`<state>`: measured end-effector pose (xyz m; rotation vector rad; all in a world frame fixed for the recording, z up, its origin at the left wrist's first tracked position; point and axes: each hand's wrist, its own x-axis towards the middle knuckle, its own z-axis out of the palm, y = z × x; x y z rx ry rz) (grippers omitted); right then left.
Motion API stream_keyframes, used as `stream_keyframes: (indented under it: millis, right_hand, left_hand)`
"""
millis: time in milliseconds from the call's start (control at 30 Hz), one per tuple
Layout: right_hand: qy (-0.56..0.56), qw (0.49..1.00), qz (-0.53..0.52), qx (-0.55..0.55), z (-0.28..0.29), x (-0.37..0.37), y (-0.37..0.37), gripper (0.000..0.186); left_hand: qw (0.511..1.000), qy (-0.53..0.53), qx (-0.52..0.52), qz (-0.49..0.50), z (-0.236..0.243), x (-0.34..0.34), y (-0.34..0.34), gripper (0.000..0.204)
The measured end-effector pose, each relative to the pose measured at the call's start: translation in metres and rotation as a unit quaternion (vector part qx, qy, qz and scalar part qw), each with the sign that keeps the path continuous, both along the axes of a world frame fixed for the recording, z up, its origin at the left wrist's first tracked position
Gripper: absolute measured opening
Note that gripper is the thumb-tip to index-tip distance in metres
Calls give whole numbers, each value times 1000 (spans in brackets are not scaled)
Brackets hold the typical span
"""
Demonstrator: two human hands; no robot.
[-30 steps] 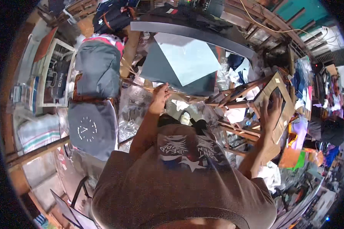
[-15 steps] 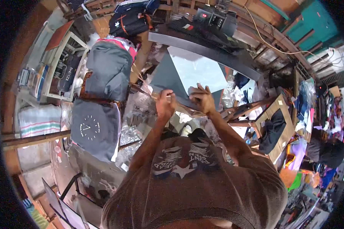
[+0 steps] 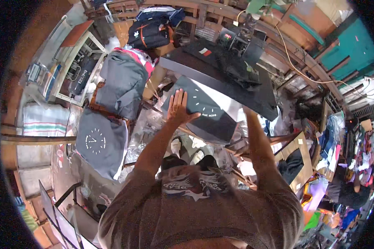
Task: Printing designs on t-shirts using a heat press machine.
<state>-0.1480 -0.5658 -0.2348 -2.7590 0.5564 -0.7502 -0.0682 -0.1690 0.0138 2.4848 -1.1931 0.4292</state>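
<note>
My left hand (image 3: 178,108) lies flat with spread fingers on a dark grey fabric piece (image 3: 214,126), which carries a white print of short strokes and small lettering. The fabric rests on the lower bed of what looks like a heat press. Above its far side juts the press's black upper plate (image 3: 232,85). A white sheet (image 3: 225,101) shows between the fabric and that plate. My right hand (image 3: 249,113) reaches to the plate's near edge, beside the sheet; its fingers are hidden there, so what they hold cannot be made out.
At left lie a dark garment pile (image 3: 122,83) and a grey printed piece (image 3: 96,141). A control box with a red display (image 3: 227,36) stands behind the plate. Crumpled clear plastic (image 3: 134,150) lies near the bed. Black cloth (image 3: 292,166) rests on a wooden board at right.
The white sheet no longer covers most of the fabric, and the print now shows. My left hand has flattened onto the fabric. My right hand has moved right, to the plate's edge.
</note>
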Motion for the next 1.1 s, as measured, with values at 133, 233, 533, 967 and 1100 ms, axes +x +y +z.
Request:
stream_keyframes:
  millis: [133,233,533,967,1100]
  right_hand:
    - [0,932,-356,62,98,-23,-256,59]
    - [-32,959,-192,205,226,45,-96,66]
    - [-225,836,-242,437,401,-196,-133,27]
    - [-157,791,-398,438,393,-560,-23,19]
    - [-213,748,-454,436,393,-560,8,23]
  left_hand:
    - [999,43,-11,-12,7,-2,-8,118]
    - [990,57,49,123,-8,-27,55,118]
    - [999,34,21,17,24,15,71,74]
    - [668,645,-353,113,-71,25,116,79]
    - [475,752,-366,274,-53,30,108,78]
